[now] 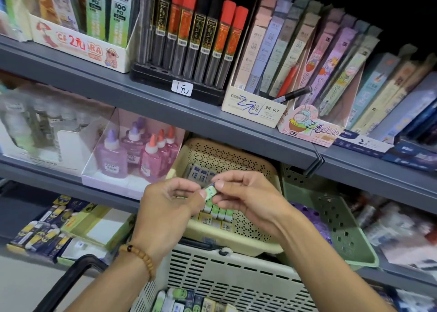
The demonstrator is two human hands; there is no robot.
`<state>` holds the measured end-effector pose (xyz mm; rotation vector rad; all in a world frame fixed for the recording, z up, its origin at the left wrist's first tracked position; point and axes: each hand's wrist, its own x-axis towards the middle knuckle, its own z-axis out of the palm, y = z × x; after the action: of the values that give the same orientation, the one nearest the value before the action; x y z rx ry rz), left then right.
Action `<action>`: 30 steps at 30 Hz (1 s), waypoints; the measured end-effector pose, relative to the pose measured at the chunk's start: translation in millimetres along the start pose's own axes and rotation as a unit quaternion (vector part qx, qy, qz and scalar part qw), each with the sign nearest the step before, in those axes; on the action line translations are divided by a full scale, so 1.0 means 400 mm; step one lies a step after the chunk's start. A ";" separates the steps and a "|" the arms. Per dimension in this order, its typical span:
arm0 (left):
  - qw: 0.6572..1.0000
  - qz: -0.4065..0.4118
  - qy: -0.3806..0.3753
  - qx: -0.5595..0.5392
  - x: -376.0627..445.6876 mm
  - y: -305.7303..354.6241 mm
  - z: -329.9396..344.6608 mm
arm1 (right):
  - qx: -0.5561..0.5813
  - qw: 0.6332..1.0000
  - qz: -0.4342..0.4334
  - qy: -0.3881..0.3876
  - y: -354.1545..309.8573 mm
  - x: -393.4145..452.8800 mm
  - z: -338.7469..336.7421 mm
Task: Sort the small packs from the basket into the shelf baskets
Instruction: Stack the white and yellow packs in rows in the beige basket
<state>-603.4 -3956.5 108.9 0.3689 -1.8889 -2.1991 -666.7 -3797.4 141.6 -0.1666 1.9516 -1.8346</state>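
A small green-and-white pack [210,191] is pinched between my left hand [170,203] and my right hand [246,198], just above the cream perforated shelf basket [248,226]. That basket holds rows of similar small packs [218,211], green ones in front and white-blue ones behind. Below, the white slatted shopping basket [227,274] with a black handle [71,281] carries several more small packs [189,302] at its bottom.
A green shelf basket [340,231] stands to the right of the cream one. Pink and purple glue bottles [139,153] sit in a clear tray to the left. The shelf above [165,98] carries lead tubes and refill boxes. Dark eraser packs [45,231] lie lower left.
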 end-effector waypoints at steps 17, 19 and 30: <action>0.830 0.218 -0.183 0.479 -0.014 -0.016 -0.035 | -0.513 0.833 0.171 0.116 0.082 0.106 -0.111; 0.831 0.219 -0.180 0.478 -0.016 -0.018 -0.037 | -0.528 0.825 0.173 0.105 0.085 0.103 -0.110; 0.834 0.232 -0.160 0.473 -0.012 -0.042 -0.021 | -0.564 0.803 0.155 0.114 0.080 0.078 -0.094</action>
<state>-596.0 -3960.3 91.2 -0.3317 -2.7653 -0.9288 -702.5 -3771.8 103.5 0.0262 2.7828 -0.3032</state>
